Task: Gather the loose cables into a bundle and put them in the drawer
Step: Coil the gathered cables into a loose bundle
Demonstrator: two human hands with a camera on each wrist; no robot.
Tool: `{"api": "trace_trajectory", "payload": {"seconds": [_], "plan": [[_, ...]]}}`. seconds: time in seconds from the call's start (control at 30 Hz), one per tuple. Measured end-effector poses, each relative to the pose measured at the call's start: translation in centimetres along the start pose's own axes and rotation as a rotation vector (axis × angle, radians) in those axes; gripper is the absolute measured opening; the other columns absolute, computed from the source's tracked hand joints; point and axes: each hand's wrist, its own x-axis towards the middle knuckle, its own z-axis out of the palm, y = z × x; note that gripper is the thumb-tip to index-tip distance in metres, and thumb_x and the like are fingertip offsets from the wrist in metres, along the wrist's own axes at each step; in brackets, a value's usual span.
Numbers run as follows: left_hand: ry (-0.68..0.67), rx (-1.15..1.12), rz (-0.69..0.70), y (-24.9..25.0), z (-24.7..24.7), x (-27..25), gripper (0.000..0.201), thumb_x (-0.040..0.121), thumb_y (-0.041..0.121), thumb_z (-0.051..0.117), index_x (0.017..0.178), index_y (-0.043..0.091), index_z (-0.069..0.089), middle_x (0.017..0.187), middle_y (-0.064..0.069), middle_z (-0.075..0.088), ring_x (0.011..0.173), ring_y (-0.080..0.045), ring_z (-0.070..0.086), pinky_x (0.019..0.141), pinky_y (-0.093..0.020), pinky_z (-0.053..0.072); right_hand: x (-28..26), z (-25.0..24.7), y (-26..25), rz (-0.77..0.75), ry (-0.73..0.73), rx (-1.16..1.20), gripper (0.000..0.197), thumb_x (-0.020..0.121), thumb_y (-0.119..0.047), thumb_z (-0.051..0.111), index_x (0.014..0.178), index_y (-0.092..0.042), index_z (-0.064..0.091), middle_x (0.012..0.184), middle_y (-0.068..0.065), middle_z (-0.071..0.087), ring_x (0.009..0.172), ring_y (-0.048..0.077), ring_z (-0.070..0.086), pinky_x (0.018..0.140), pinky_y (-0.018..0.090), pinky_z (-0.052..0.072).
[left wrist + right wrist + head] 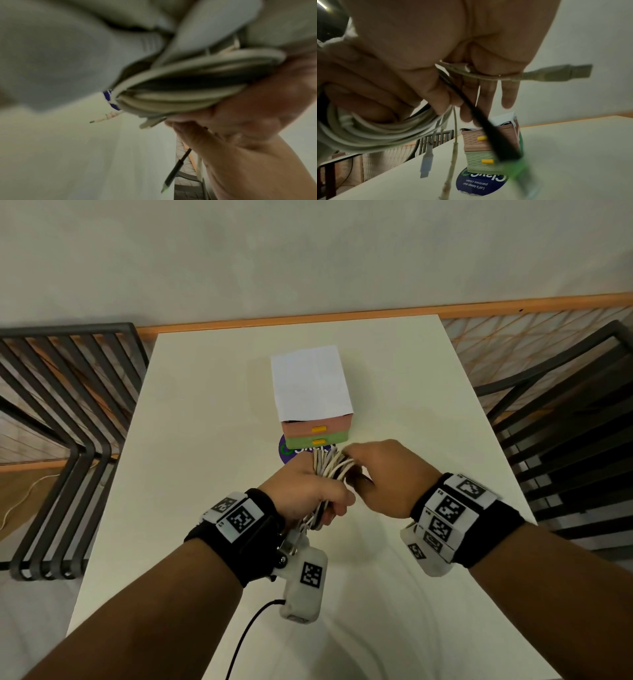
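A coil of white cables (331,468) is held above the table, just in front of the small drawer unit (317,430). My left hand (318,493) grips the coil in its fist; its fingers (359,94) curl round the loops (368,135). My right hand (373,467) lies over the coil's right side and pinches a black cable (488,128) with a green tip. A white USB plug (565,73) sticks out across its fingers. Several plug ends dangle free. The pink upper drawer (471,139) and green lower drawer (474,161) are both closed. The left wrist view is blurred, with the bundle (188,97) close up.
The white table (205,440) holds the drawer unit, with a white sheet (310,383) on top of it and a round blue sticker (479,185) under its front. Dark slatted chairs stand at the left (68,405) and right (565,422). A black wire (246,638) hangs from my left wrist camera.
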Motion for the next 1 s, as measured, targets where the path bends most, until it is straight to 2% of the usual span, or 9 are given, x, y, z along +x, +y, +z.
{"api": "trace_trajectory", "payload": {"seconds": [0.1,0.17,0.27,0.37,0.5,0.6,0.77,0.9,1.0], "plan": [[0.035,0.055,-0.010,-0.5,-0.4,0.2,0.023,0.061,0.007,0.069,0.080,-0.006,0.067,0.054,-0.014,0.061,0.038,-0.024,0.049,0.045,-0.026,0.039,0.2,-0.8,0.6,0.029,-0.145,-0.139,0.014,0.094,-0.016,0.051,0.101,-0.014,0.064,0.086,0.003,0.068,0.076,0.022,0.061,0.069,0.034,0.050],[0.011,0.075,-0.031,-0.9,-0.6,0.1,0.026,0.062,0.008,0.069,0.084,-0.006,0.069,0.052,-0.012,0.061,0.038,-0.022,0.049,0.044,-0.024,0.038,0.3,-1.5,0.9,0.018,-0.180,-0.159,0.017,0.098,-0.017,0.048,0.104,-0.015,0.064,0.079,-0.009,0.063,0.068,0.010,0.054,0.062,0.024,0.042],[-0.112,0.033,-0.051,-0.9,-0.4,-0.3,0.019,0.063,0.007,0.068,0.079,-0.003,0.072,0.051,-0.012,0.058,0.038,-0.022,0.047,0.043,-0.023,0.038,0.1,-2.5,0.8,-0.019,-0.160,0.008,0.009,0.095,-0.025,0.054,0.095,-0.019,0.061,0.066,-0.017,0.049,0.061,-0.001,0.047,0.057,0.018,0.032],[-0.247,-0.065,-0.024,-0.7,-0.1,-0.3,0.018,0.058,0.006,0.066,0.074,0.001,0.072,0.049,-0.014,0.054,0.038,-0.022,0.046,0.041,-0.020,0.039,0.1,-2.7,0.4,-0.060,-0.100,0.287,0.021,0.083,-0.035,0.060,0.091,-0.016,0.057,0.065,-0.014,0.052,0.060,0.001,0.048,0.057,0.021,0.037],[-0.364,-0.233,0.032,0.0,0.1,-0.3,0.018,0.053,0.010,0.063,0.068,0.003,0.071,0.045,-0.011,0.053,0.036,-0.020,0.047,0.039,-0.017,0.038,0.5,-1.0,-0.9,-0.058,-0.025,0.574,0.042,0.094,-0.062,0.033,0.106,-0.035,0.063,0.101,-0.009,0.069,0.095,0.006,0.064,0.086,0.025,0.050],[-0.402,-0.283,0.058,0.3,0.0,0.0,0.018,0.053,0.009,0.062,0.067,0.002,0.070,0.044,-0.010,0.054,0.033,-0.015,0.048,0.038,-0.016,0.039,0.9,-0.5,-1.5,0.034,-0.063,0.792,0.067,0.092,-0.060,0.025,0.095,-0.011,0.072,0.089,0.007,0.073,0.082,0.013,0.067,0.080,0.024,0.051],[-0.429,-0.424,0.119,0.4,0.2,0.6,0.019,0.055,0.009,0.061,0.069,0.005,0.072,0.047,-0.010,0.058,0.033,-0.014,0.049,0.044,-0.016,0.039,1.5,-0.4,-1.5,0.198,-0.017,0.770,0.101,0.074,-0.087,0.019,0.077,0.002,0.067,0.075,0.019,0.072,0.072,0.014,0.069,0.080,0.029,0.047],[-0.430,-0.504,0.164,0.1,0.2,1.5,0.023,0.051,0.017,0.076,0.071,0.006,0.074,0.056,-0.012,0.063,0.042,-0.015,0.053,0.050,-0.022,0.042,1.7,-1.2,-2.3,0.242,0.064,0.755,0.081,0.074,-0.078,0.025,0.046,-0.006,0.049,0.041,0.003,0.051,0.044,0.009,0.052,0.058,0.015,0.041],[-0.365,-0.478,0.133,0.1,-0.2,1.8,0.022,0.049,0.012,0.071,0.069,0.007,0.076,0.058,-0.013,0.066,0.043,-0.015,0.056,0.051,-0.023,0.047,1.4,-0.9,-2.5,0.249,0.041,0.867,0.095,0.074,-0.078,0.027,0.056,0.010,0.056,0.041,0.012,0.054,0.044,0.017,0.058,0.051,0.014,0.045]]}}
